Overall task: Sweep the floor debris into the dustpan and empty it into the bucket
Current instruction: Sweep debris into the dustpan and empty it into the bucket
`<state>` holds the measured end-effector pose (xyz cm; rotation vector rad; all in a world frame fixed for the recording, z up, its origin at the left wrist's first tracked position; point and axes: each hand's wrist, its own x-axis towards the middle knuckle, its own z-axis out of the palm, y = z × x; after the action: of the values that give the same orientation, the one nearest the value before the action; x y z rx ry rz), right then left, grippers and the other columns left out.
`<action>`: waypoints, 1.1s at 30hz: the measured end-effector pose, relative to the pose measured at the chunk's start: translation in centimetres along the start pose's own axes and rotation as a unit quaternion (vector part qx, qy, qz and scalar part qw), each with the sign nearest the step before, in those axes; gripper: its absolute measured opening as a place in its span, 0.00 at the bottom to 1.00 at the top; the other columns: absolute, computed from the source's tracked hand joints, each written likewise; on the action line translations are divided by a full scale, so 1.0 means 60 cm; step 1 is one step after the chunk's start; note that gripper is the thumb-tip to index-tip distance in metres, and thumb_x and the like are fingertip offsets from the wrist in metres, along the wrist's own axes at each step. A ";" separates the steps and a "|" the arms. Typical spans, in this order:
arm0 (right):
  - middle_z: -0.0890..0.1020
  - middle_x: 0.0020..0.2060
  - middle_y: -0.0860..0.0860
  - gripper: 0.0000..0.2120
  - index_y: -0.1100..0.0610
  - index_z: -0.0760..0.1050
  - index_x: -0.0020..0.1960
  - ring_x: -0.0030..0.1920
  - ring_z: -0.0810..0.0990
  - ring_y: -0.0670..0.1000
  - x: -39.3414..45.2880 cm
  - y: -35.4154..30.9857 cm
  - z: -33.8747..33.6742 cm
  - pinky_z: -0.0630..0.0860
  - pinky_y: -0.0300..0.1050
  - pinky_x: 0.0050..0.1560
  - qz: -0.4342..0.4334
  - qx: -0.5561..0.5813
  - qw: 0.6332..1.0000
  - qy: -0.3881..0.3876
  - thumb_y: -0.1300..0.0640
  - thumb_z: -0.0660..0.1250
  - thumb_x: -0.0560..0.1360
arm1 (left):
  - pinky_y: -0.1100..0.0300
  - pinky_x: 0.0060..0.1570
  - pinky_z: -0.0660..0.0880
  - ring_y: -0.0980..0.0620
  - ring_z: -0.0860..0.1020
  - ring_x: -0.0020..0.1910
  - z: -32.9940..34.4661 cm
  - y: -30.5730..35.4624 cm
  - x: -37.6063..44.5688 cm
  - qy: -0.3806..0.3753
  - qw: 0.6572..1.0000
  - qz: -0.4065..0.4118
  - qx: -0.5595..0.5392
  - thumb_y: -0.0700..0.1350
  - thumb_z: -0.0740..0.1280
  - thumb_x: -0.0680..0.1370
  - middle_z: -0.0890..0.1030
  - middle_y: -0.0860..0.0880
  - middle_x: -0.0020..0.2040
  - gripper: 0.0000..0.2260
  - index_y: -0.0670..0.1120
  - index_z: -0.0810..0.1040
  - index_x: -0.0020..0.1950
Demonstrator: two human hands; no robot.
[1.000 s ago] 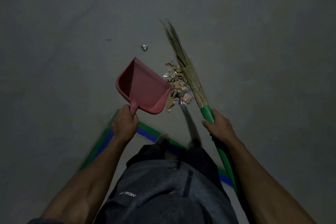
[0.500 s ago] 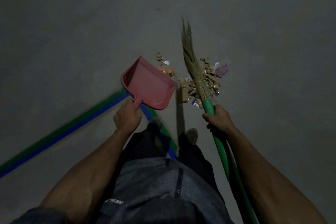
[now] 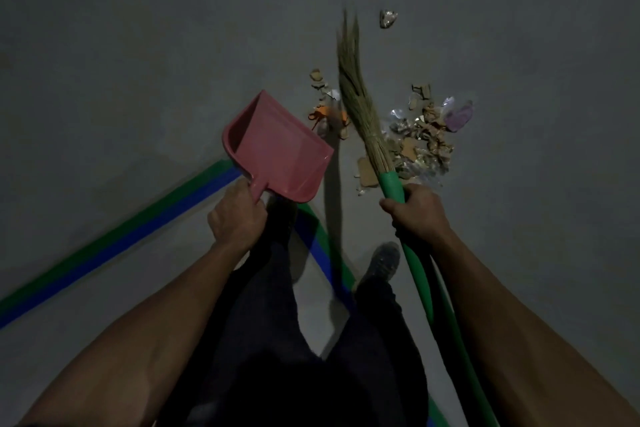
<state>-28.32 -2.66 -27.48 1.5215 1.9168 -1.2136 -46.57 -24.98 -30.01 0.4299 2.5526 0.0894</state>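
Fingers of right hand wrapped round broom handle; left hand gripping dustpan handle. Light, stiff pan — likely easy one-handed. Debris loose, scatters readily — soft bristles, gentle strokes.

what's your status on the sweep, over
Left hand grips pink dustpan, pan empty. Right hand grips broom. Debris on floor, nothing blocking.

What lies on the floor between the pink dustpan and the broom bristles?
In the head view, a small cluster of debris, orange and tan scraps, lies between the dustpan and the broom. The bigger pile lies on the broom's other side.
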 end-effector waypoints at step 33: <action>0.78 0.27 0.55 0.09 0.61 0.76 0.48 0.26 0.81 0.56 0.292 0.069 0.313 0.76 0.45 0.28 0.141 0.308 0.937 0.087 0.54 0.69 0.76 | 0.50 0.47 0.70 0.39 0.76 0.51 0.196 -0.085 0.368 -0.047 0.994 0.047 0.088 0.42 0.61 0.79 0.75 0.38 0.55 0.09 0.38 0.70 0.57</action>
<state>-33.75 -7.94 -52.35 2.1922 1.3937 -1.6789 -59.51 -23.02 -51.91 0.6062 2.4560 -0.1199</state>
